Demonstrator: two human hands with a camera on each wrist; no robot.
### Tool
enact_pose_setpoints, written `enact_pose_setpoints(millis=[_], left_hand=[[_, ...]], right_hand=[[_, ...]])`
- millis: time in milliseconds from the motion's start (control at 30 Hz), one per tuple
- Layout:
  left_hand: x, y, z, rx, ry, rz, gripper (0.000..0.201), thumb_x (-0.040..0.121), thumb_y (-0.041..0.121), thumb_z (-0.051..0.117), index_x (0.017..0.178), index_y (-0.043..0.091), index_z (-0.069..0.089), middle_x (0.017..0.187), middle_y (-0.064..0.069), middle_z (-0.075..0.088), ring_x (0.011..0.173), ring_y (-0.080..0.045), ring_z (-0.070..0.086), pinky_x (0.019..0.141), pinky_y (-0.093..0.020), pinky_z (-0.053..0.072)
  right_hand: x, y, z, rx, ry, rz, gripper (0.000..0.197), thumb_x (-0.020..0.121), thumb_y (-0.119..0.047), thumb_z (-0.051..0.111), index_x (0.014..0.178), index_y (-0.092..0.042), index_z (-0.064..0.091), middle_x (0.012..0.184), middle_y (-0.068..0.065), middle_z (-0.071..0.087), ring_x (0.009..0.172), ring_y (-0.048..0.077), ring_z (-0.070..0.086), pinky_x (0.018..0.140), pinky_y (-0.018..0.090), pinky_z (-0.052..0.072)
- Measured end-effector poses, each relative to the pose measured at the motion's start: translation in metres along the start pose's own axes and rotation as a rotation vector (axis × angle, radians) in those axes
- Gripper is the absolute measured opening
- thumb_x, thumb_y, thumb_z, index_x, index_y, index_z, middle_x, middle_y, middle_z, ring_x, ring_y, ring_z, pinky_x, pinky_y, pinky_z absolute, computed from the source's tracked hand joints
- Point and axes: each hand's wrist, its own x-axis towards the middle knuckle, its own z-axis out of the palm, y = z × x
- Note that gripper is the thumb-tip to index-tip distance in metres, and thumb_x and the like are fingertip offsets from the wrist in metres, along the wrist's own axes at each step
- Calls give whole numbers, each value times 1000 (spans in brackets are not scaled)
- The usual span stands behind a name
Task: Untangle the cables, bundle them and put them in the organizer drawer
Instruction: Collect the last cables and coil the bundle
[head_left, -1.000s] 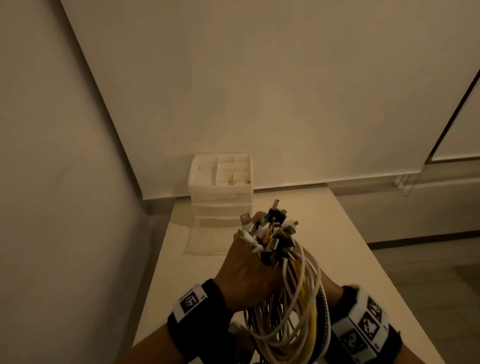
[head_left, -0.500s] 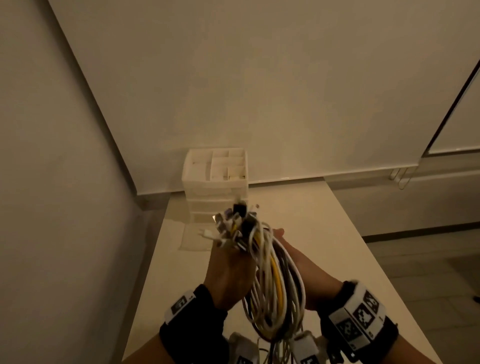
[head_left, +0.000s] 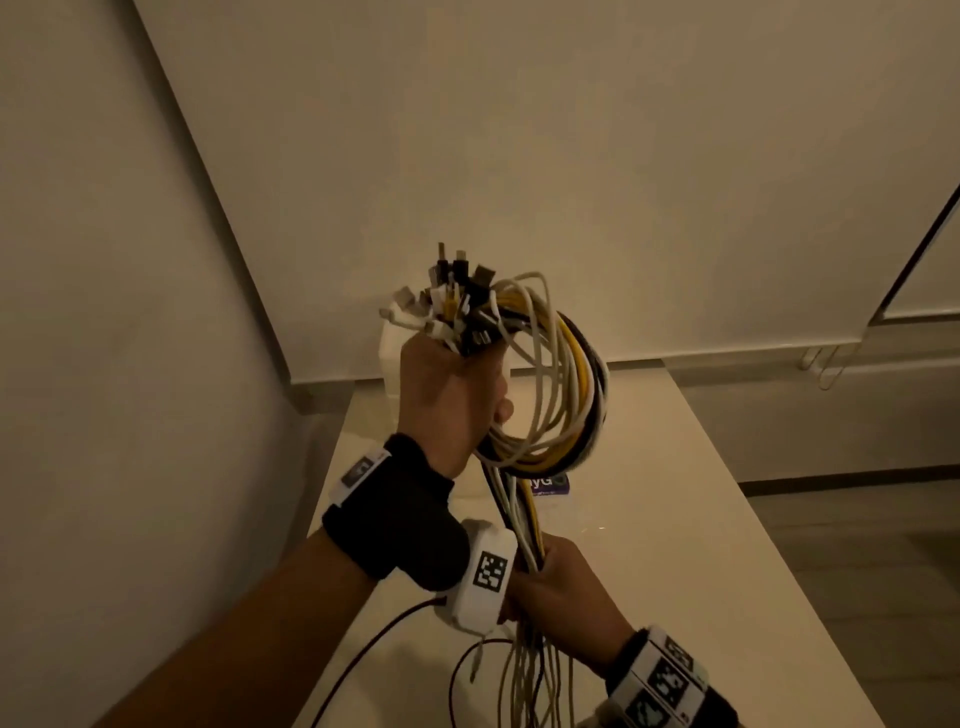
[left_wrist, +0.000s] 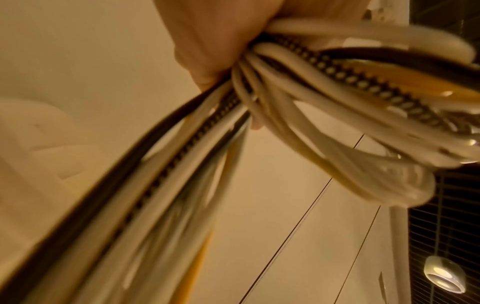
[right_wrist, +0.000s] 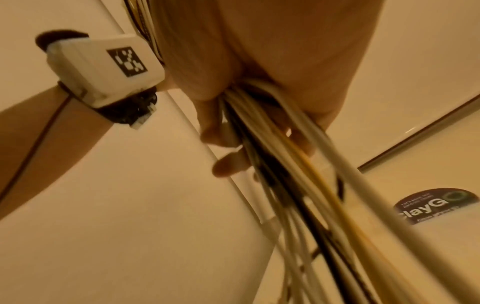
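Observation:
A bundle of white, yellow and black cables (head_left: 558, 379) is coiled into a loop in the air above the table. My left hand (head_left: 452, 400) is raised and grips the loop just below the cluster of plugs (head_left: 457, 301). The cables' long tails (head_left: 519, 514) run straight down into my right hand (head_left: 561, 587), which grips them low over the table. The wrist views show the same grips: my left hand (left_wrist: 215, 41) round the cable loop (left_wrist: 337, 127), my right hand (right_wrist: 259, 67) round the tails (right_wrist: 298, 185). The white organizer (head_left: 390, 358) is mostly hidden behind my left hand.
The white table (head_left: 675, 545) runs away from me, with a wall close on the left and a drop to the floor on the right. A dark sticker (head_left: 550, 483) lies on the tabletop below the loop. Loose cable ends (head_left: 519, 686) trail near the table's front.
My left hand has lifted the coiled bundle higher. My right hand has dropped from beside the loop and now grips the hanging tails near the table.

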Motion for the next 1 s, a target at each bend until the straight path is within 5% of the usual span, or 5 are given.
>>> enact_pose_setpoints(millis=[233,400,733,833,1000], left_hand=[[3,17,-1,95,149,209,39,90,5,60,55,14,48,49,-9,33,37,-18,30,39,-21,34],[6,27,-14,171,302,281,39,89,6,64,52,13,52,48,-9,39,34,-13,34,37,-17,37],[16,29,-59,566,487,307,20,88,22,67,78,5,65,41,0,58,35,-23,59,45,-40,56],[19,25,-76,647,545,300,26,85,25,70,88,-1,65,50,-8,63,39,-22,63,45,-36,56],[18,24,-92,808,605,373,26,84,26,71,78,1,67,51,-3,63,47,-14,66,51,-27,55]], right_hand=[[0,23,14,15,67,128,35,86,-33,66,67,-4,66,60,12,69,50,11,61,57,26,50],[-2,28,16,106,187,175,43,81,-39,72,58,-16,45,47,6,43,44,22,45,51,35,45],[-17,38,7,-139,132,123,19,82,-30,68,77,-15,58,58,-2,55,50,10,53,56,30,50],[-25,43,1,-361,135,33,11,84,-30,63,84,-21,58,69,1,61,59,7,56,57,17,42],[-34,43,-3,-405,177,3,19,90,-41,59,89,-23,57,70,4,64,62,14,62,62,26,49]])
